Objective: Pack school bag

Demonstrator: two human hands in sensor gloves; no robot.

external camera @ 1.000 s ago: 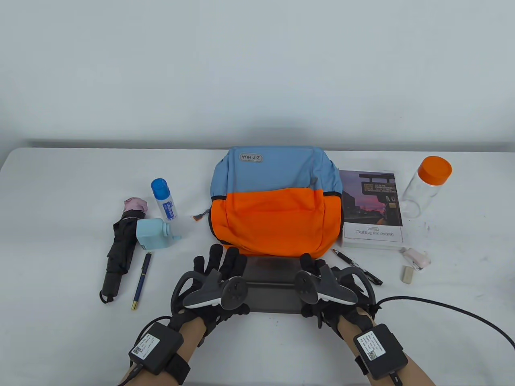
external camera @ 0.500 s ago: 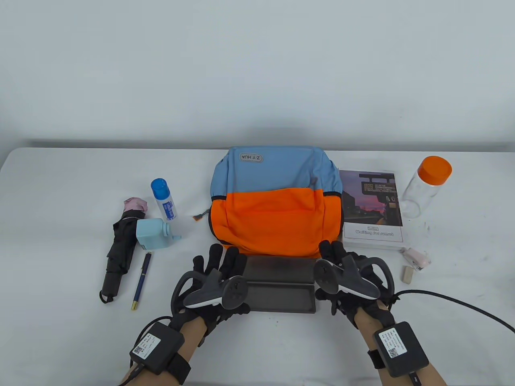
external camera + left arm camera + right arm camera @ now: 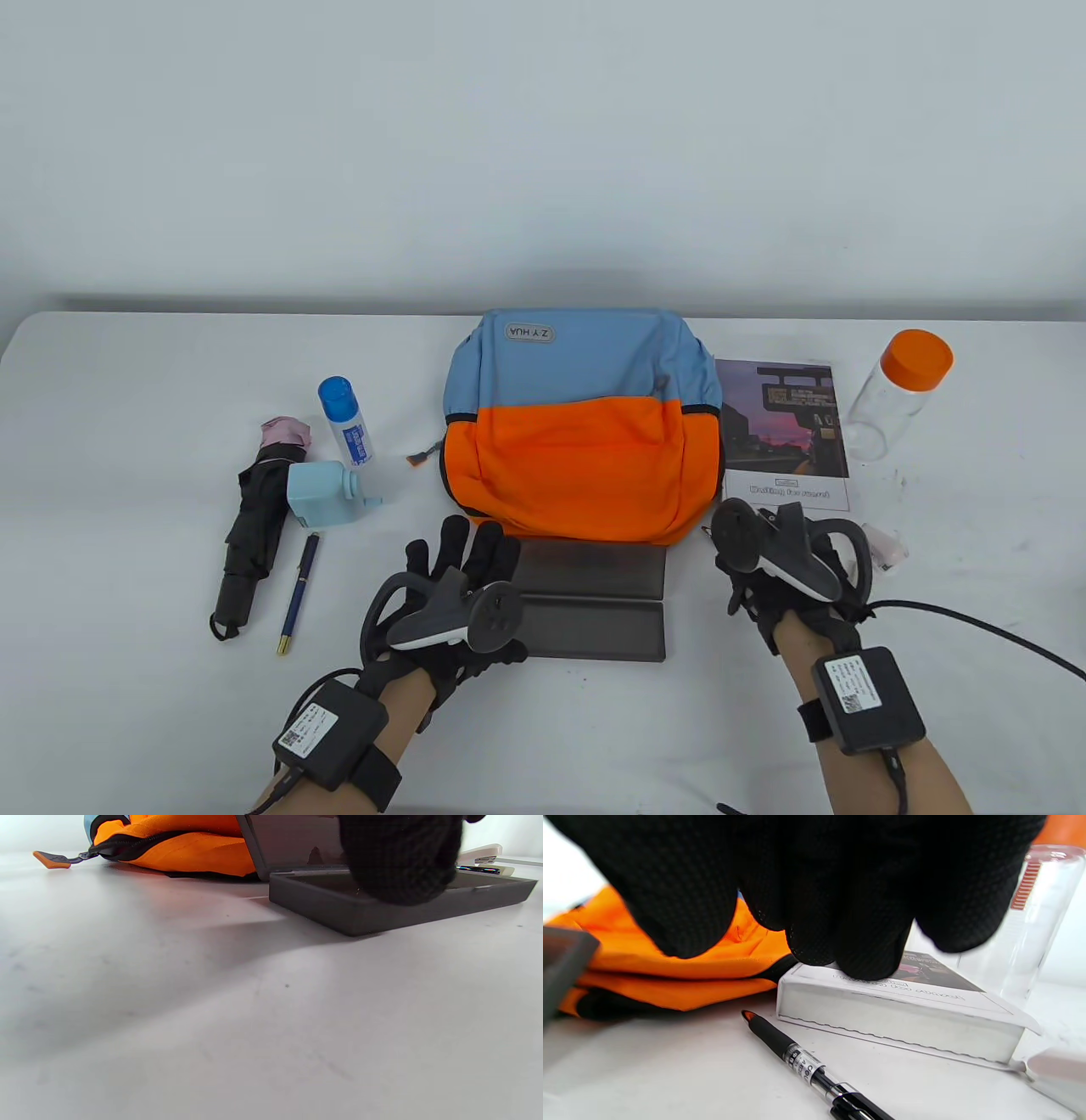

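Currently right hand (image 3: 785, 564) hovered above the black pen (image 3: 814, 1071), fingers curled, gripping nothing; left hand (image 3: 441, 598) lay flat on open pencil case (image 3: 594, 607). Risk: pen could roll under book (image 3: 903, 1014).

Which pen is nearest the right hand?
The black pen, lying just under the right hand in front of the book. The blue pen lies far off on the left, by the umbrella.
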